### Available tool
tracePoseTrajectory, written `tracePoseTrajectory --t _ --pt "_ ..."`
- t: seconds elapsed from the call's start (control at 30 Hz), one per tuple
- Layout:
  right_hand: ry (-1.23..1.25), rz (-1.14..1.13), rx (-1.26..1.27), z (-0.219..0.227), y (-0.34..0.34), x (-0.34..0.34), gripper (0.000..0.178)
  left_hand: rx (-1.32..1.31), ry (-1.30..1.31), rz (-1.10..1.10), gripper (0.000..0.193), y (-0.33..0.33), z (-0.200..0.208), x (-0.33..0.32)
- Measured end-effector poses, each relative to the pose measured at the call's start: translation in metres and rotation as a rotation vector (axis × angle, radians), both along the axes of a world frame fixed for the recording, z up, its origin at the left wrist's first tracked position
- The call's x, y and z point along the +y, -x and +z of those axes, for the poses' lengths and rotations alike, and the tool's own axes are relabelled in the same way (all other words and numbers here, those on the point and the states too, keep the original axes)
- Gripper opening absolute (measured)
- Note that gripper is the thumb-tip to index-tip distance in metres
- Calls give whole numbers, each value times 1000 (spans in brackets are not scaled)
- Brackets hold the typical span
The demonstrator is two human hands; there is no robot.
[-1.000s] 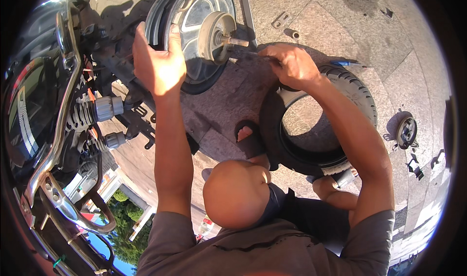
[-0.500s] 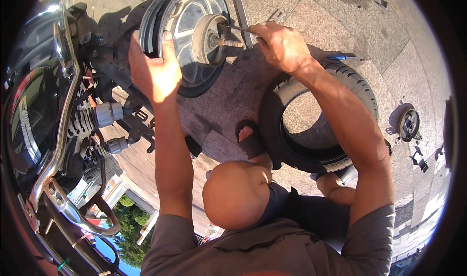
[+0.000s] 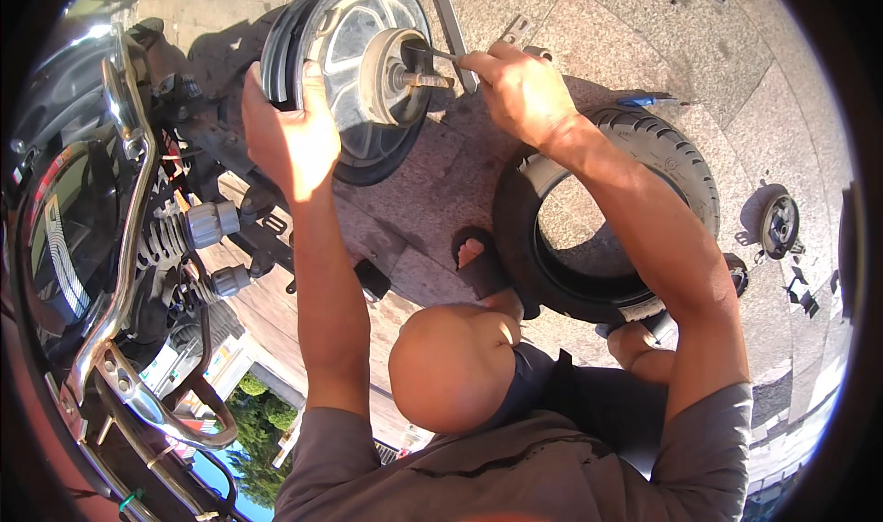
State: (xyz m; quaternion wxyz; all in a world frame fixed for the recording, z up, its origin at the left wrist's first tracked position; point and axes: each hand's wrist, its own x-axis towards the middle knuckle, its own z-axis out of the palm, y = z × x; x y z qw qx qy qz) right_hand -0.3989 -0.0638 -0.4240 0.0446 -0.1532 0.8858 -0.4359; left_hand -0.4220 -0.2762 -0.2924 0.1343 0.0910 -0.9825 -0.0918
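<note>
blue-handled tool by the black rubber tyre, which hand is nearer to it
Right. The right hand is to the left of the blue-handled tool, not touching it; the left hand is farther left, gripping the round black wheel's rim.

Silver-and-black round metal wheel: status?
Left bare hand gripping metal wheel. Right bare hand holding thin dark metal tool at central drum. Black rubber tyre beneath right forearm, clear of wheel.

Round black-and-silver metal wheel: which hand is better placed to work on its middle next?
Probably the right hand: it holds a thin dark metal tool at the round brownish drum, while the left hand grips the wheel.
</note>
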Motion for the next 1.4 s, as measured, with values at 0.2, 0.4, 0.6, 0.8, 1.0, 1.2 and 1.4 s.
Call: tracePoseTrajectory --t 0.2,0.4,0.6,0.8,1.0,1.2,1.4 --pt "24 9 10 -15 -5 2 34 -15 29 10 59 3 -3 -6" --pt "158 -20 -3 -11 -3 0 36 45 69 20 60 0 -2 0" --pt "143 67 -220 -3 -11 -5 32 -43 15 13 60 3 3 1" --pt "180 49 -252 -9 -13 -4 30 27 48 11 59 3 -4 -5" --pt "202 33 -285 2 -7 -3 30 10 31 25 60 0 -1 0" --pt "166 57 -296 4 -5 -3 27 -21 25 6 62 2 0 -3" --pt "64 140 -298 13 10 1 31 0 18 14 64 2 -1 -5"
